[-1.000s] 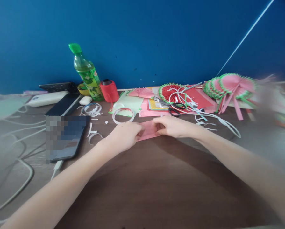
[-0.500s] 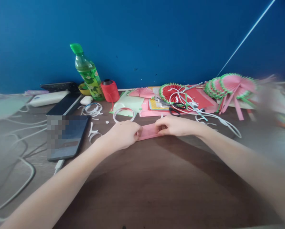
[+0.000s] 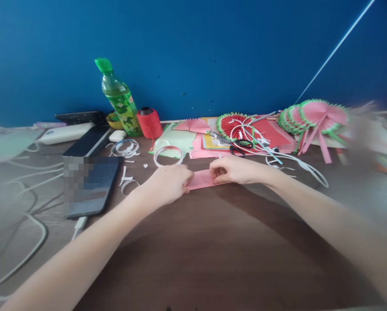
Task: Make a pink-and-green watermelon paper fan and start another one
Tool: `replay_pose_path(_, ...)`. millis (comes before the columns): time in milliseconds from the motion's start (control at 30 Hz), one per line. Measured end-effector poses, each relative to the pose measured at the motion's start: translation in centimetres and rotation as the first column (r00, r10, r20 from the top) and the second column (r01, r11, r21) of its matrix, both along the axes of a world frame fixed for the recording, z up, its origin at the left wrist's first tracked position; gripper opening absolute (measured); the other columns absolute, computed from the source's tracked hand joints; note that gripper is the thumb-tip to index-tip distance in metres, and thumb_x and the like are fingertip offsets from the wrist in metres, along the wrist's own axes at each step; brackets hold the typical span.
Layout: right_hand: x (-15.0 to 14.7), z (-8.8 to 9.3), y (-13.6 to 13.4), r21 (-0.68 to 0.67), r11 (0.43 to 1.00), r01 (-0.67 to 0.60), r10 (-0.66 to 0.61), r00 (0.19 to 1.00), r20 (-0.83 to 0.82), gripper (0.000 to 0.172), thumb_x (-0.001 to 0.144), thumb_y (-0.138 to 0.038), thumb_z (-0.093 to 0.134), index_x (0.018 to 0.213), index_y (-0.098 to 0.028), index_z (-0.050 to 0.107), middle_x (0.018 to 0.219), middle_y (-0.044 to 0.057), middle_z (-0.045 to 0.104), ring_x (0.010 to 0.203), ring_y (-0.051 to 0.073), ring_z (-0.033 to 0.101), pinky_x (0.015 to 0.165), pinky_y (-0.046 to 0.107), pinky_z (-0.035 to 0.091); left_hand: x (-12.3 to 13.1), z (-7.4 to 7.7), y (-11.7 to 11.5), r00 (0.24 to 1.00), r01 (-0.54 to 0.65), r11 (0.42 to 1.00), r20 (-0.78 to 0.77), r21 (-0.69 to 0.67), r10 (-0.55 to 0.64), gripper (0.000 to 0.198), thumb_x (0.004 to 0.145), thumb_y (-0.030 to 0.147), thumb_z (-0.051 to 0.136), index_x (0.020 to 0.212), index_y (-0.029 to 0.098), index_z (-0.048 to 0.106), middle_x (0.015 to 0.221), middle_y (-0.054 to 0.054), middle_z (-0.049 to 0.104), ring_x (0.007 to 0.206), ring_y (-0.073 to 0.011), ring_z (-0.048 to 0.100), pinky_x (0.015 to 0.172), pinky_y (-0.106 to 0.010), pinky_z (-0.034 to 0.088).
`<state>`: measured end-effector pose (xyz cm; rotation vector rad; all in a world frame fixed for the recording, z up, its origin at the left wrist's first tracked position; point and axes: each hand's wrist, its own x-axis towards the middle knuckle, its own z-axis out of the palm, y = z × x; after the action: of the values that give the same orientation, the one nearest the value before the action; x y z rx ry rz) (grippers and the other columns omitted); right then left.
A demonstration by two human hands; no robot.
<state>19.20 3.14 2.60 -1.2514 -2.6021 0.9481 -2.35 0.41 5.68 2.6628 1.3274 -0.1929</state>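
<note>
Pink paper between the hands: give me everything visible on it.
The pink paper is a plain, light pink, matte piece whose exposed part looks like a narrow band. It lies low over the brown table, running side to side. The left hand has its curled fingers on the left part, the right hand on the right part, so both are partly hidden. Folds or layers can't be made out.

The left hand and right hand are bare, and so are the slim left forearm and right forearm, both tapering; the right one blurs toward the edge of view.
</note>
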Motion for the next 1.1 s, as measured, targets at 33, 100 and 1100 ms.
replay_pose_path(33,0.1,0.1,0.0,-0.013,1.0,-0.011,0.01,1.0,-0.011,0.015,0.072,-0.031,0.062,0.072,-0.017,0.054,0.066,-0.002,0.055,0.058,0.01,0.047,0.053,0.022,0.032,0.1,0.1,0.0,1.0,-0.018,1.0,-0.008,0.003,0.018,0.01,0.075,0.02,0.049,0.076,0.019,0.059,0.079,-0.003,0.061,0.076,-0.0204,0.058,0.064,-0.029,0.038)
replay_pose_path(100,0.2,0.2,0.0,-0.037,0.999,-0.024,0.023,0.999,-0.026,0.017,0.07,-0.031,0.064,0.073,-0.018,0.055,0.066,-0.003,0.054,0.059,0.01,0.048,0.053,0.022,0.032,0.1,0.3,0.0,0.998,-0.053,0.999,-0.013,0.003,0.053,0.014,0.074,0.019,0.047,0.074,0.02,0.061,0.076,-0.003,0.062,0.074,-0.0202,0.058,0.063,-0.029,0.037)
replay_pose_path(1100,0.1,0.4,0.1,0.058,0.997,0.06,-0.059,0.998,-0.009,0.016,0.071,-0.031,0.065,0.073,-0.017,0.057,0.069,-0.001,0.058,0.061,0.011,0.05,0.055,0.022,0.035,-0.8,-0.5,1.6,0.981,-0.087,0.982,0.157,-0.167,0.114,0.007,0.068,0.025,0.056,0.067,0.019,0.056,0.069,0.0,0.059,0.063,-0.0139,0.052,0.053,-0.024,0.031)
